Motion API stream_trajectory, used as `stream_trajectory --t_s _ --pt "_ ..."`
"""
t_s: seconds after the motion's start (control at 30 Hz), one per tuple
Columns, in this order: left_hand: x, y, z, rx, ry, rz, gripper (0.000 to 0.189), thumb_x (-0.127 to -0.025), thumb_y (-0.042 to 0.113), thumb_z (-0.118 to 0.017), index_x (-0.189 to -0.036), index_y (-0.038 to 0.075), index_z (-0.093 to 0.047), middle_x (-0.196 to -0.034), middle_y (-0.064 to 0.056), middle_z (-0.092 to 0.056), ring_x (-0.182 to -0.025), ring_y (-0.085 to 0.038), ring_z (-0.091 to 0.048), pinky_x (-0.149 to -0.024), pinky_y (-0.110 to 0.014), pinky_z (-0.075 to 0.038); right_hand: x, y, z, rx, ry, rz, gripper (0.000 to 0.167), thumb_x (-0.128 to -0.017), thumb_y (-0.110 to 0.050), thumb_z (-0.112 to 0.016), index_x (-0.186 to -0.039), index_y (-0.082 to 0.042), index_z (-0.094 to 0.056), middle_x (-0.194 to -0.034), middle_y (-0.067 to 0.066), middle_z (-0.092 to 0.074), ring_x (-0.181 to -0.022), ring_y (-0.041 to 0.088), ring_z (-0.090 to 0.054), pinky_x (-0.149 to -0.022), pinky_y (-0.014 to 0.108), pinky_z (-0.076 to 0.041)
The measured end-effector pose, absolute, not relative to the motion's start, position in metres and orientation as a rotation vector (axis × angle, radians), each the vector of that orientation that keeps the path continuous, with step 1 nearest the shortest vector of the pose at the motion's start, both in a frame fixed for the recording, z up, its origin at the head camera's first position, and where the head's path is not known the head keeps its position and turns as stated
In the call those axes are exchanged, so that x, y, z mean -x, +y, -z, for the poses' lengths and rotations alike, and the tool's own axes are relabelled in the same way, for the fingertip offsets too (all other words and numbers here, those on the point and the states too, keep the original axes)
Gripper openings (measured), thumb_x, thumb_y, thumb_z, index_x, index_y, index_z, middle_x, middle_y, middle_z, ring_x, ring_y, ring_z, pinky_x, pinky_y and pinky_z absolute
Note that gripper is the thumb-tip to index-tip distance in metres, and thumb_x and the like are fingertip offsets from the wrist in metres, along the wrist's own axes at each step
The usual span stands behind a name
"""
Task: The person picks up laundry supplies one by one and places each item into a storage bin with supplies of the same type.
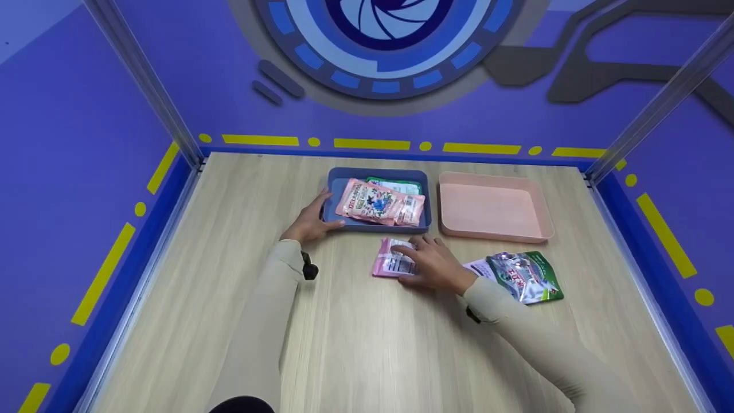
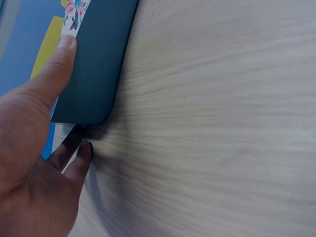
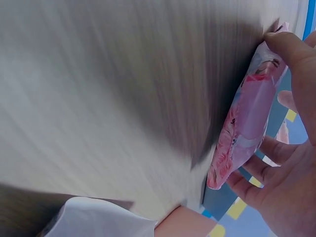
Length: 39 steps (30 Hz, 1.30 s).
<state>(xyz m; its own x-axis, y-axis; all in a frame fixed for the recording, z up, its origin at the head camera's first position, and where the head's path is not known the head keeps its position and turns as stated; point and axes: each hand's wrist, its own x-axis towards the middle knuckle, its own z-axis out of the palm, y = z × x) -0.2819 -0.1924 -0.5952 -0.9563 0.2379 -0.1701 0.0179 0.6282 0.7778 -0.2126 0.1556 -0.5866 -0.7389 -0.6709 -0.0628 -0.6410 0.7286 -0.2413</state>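
My left hand (image 1: 311, 221) holds the left front corner of a blue-grey tray (image 1: 384, 228), thumb on the front rim and fingertips at the left side. In the left wrist view the thumb (image 2: 57, 69) lies along the tray's dark wall (image 2: 96, 74). Inside that tray is a pink printed pouch (image 1: 373, 202), partly covering a green-edged packet (image 1: 401, 186). My right hand (image 1: 434, 264) grips a pink flower-printed plastic packet (image 1: 393, 258) in front of the tray. The right wrist view shows this packet (image 3: 247, 113) tilted between thumb and fingers, close over the table.
A pink tray (image 1: 493, 206) with nothing in it stands right of the blue-grey one. A green and silver pouch (image 1: 526, 277) overlaps a pale purple packet (image 1: 477, 267) near my right wrist. Blue panels (image 1: 401, 129) wall the wooden table at the back and sides.
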Motion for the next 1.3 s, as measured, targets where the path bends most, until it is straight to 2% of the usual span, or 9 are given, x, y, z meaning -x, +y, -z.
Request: stream_trajectory --t_s 0.63,1.0,1.3 --pt "0.2809 -0.1917 0.595 -0.152 2.589 -1.258 0.094 -0.093 0.04 -0.076 -0.165 0.015 -0.021 -0.173 -0.003 -0.003 -0.158 -0.026 -0.008 -0.127 -0.044 -0.013 0.2129 0.1587 0.585 1.049 2.769 0.365 0.067 -0.09 -0.054 -0.075 -0.149 -0.032 -0.054 -0.143 0.018 -0.054 -0.131 0.042 -0.051 -0.111 0.069 -0.034" --pt "0.2799 -0.1908 0.5935 -0.149 2.6 -1.241 0.093 -0.094 0.037 -0.077 -0.165 0.015 -0.021 -0.174 -0.002 -0.003 -0.158 -0.026 -0.008 -0.127 -0.044 -0.014 0.2128 0.1597 0.5874 1.088 2.805 0.339 0.067 -0.089 -0.054 -0.076 -0.148 -0.031 -0.055 -0.138 0.018 -0.056 -0.128 0.041 -0.052 -0.108 0.067 -0.038" --pt "0.2809 -0.1904 0.5934 -0.14 2.596 -1.257 0.092 -0.094 0.036 -0.077 -0.165 0.015 -0.022 -0.173 -0.001 -0.004 -0.158 -0.025 -0.008 -0.127 -0.043 -0.014 0.2139 0.1592 0.5866 1.047 2.794 0.335 0.068 -0.089 -0.056 -0.075 -0.15 -0.033 -0.053 -0.141 0.016 -0.056 -0.13 0.04 -0.051 -0.111 0.067 -0.035"
